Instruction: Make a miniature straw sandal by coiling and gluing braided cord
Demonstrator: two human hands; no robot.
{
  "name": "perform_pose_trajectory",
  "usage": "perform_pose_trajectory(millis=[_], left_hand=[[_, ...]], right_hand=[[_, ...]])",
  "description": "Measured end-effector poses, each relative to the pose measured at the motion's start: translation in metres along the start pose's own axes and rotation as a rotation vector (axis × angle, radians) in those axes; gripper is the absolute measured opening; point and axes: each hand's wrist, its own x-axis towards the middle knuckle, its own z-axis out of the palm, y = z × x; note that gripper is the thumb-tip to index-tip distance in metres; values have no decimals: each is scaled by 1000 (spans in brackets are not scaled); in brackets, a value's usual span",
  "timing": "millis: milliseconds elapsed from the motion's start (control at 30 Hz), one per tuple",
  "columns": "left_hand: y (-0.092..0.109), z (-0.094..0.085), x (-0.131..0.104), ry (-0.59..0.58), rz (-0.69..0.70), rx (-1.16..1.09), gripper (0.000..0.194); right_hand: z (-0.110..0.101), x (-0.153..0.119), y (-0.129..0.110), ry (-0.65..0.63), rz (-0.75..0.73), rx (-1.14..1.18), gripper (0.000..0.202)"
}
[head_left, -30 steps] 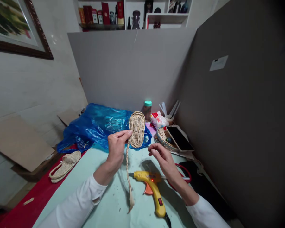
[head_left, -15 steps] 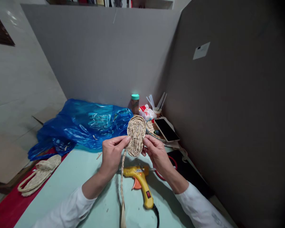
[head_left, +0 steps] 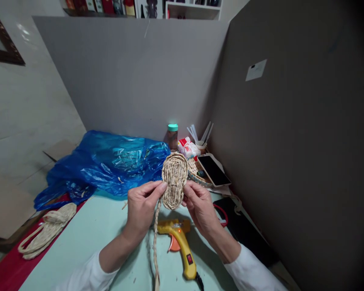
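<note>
A coiled piece of braided straw (head_left: 175,178), shaped like a small sole, is held upright above the table. My left hand (head_left: 144,206) pinches its left edge and my right hand (head_left: 202,206) pinches its right edge, both around its narrower middle. From its lower left, a braided tail (head_left: 155,246) hangs down past the front of the view. Below the coil, a yellow glue gun (head_left: 183,246) with an orange trigger and a small red light lies on the table, its black cord running toward the front.
A blue plastic bag (head_left: 109,161) covers the back left of the pale green table (head_left: 106,222). Straw slippers (head_left: 50,230) lie on red cloth at left. Behind are a jar (head_left: 172,137), a basket (head_left: 198,178) and a phone (head_left: 214,170); grey partitions stand behind and right.
The view has tilted up a little, so everything sits lower in the picture. Both hands keep their pinch on the straw coil, which has hardly changed its pose.
</note>
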Motion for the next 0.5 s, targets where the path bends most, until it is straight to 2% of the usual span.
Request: perform_pose_trajectory(millis=[267,500], left_hand=[[-7,-1,2,-8,-15,0,14],[-4,0,4,-8,-53,-53,11]], right_hand=[[-2,1,-1,29,-14,-89,35],[-4,2,-2,28,-26,-120,32]])
